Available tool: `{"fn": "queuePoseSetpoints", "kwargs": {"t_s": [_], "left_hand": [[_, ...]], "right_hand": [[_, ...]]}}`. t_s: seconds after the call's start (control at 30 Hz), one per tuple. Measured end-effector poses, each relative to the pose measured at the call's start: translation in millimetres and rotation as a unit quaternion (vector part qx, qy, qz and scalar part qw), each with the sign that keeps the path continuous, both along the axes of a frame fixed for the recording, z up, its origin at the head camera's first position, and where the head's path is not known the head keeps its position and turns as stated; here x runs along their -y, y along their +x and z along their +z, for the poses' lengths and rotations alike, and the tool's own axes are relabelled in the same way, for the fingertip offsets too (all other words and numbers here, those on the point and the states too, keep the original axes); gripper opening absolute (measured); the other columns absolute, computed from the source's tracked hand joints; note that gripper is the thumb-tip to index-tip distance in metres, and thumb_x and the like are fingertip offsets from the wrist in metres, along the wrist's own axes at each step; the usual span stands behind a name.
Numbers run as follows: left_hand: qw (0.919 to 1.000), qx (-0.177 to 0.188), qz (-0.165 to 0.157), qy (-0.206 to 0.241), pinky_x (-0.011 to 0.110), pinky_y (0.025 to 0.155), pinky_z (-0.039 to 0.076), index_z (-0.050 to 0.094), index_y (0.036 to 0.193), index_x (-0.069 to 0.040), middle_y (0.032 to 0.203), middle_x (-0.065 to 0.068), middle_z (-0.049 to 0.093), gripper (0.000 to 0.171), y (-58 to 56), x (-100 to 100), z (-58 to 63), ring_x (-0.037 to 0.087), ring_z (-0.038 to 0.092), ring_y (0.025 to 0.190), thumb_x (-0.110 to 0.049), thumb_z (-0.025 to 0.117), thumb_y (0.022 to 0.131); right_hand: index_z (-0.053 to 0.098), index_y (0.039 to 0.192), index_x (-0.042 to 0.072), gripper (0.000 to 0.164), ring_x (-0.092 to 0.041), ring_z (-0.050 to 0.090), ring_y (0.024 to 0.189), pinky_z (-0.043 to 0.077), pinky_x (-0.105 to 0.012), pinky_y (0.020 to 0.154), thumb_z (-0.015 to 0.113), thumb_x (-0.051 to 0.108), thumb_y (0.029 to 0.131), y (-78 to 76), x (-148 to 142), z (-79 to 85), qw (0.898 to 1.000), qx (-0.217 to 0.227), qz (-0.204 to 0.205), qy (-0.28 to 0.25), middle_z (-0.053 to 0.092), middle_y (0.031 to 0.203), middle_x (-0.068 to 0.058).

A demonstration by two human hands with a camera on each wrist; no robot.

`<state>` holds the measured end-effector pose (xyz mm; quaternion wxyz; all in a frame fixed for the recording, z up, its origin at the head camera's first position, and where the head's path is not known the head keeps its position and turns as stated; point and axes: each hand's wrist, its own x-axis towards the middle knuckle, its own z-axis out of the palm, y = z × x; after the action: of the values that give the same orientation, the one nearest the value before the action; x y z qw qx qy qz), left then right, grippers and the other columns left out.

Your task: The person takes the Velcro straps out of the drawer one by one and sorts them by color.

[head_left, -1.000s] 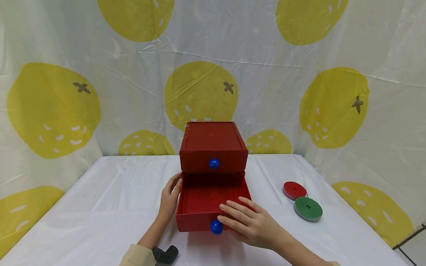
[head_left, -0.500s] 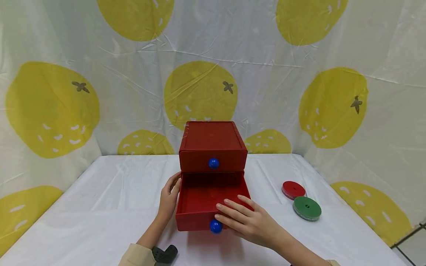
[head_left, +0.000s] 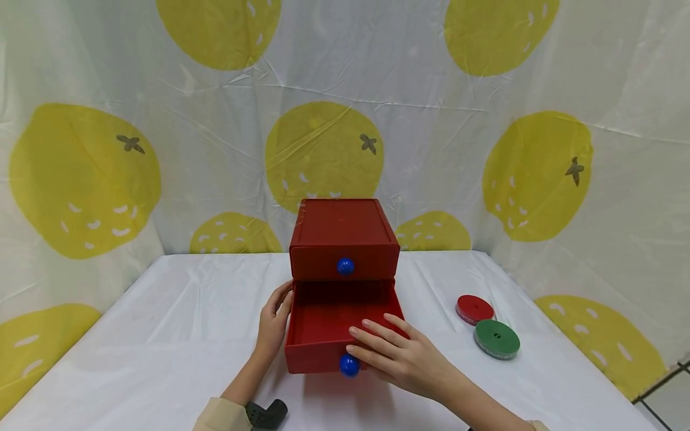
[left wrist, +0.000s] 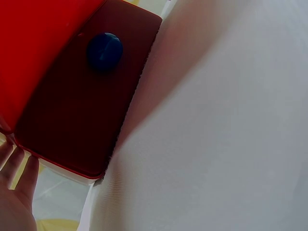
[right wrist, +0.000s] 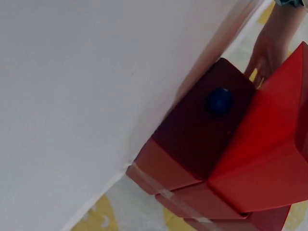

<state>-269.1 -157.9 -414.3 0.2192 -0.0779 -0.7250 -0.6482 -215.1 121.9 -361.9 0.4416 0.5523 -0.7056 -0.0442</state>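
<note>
A red drawer cabinet (head_left: 342,224) stands on the table in the head view, its top drawer closed behind a blue knob (head_left: 345,266). Below that, a drawer (head_left: 312,359) is pulled far out, and its visible inside holds nothing. My left hand (head_left: 273,326) rests along the cabinet's left side, fingertips at the wall in the left wrist view. Over the front right corner of the pulled-out drawer lies my right hand (head_left: 401,362), fingers fairly straight beside its blue knob (head_left: 349,365); the thumb is hidden. A lower closed drawer front (left wrist: 77,106) shows in the left wrist view.
To the right lie a red ribbon roll (head_left: 474,309) and a green ribbon roll (head_left: 497,339), close together. A white cloth (head_left: 162,359) covers the table. A lemon-print curtain (head_left: 431,137) hangs behind. A dark wrist device (head_left: 268,413) sits by the left sleeve.
The pulled-out drawer has slid slightly inward toward the cabinet, with my right hand moving along with it. My left hand has stayed at the cabinet's side.
</note>
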Motion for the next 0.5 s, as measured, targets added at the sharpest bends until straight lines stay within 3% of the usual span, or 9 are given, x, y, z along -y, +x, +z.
{"fn": "queuePoseSetpoints", "kwargs": {"t_s": [0.23,0.5], "left_hand": [[1.0000,0.008,0.002,0.002,0.006,0.093,0.035,0.052,0.127,-0.016,0.129,-0.001,0.053,0.033,0.2,0.8,0.5,-0.008,0.048,0.111,-0.022,0.048,0.094],[0.9998,-0.011,0.012,-0.007,0.008,0.095,0.035,0.052,0.126,-0.016,0.126,-0.002,0.055,0.034,1.1,-1.4,0.0,-0.004,0.049,0.113,-0.028,0.048,0.094]], "right_hand": [[0.049,0.132,0.022,0.039,-0.018,0.048,0.122,0.042,-0.042,0.096,0.036,0.035,0.097,-4.6,2.8,0.3,1.000,-0.010,-0.001,-0.007,0.048,0.137,-0.001],[0.049,0.132,0.021,0.040,-0.018,0.048,0.122,0.042,-0.042,0.096,0.037,0.036,0.097,-13.5,5.2,-0.6,1.000,-0.004,-0.006,-0.015,0.048,0.137,-0.002]]}}
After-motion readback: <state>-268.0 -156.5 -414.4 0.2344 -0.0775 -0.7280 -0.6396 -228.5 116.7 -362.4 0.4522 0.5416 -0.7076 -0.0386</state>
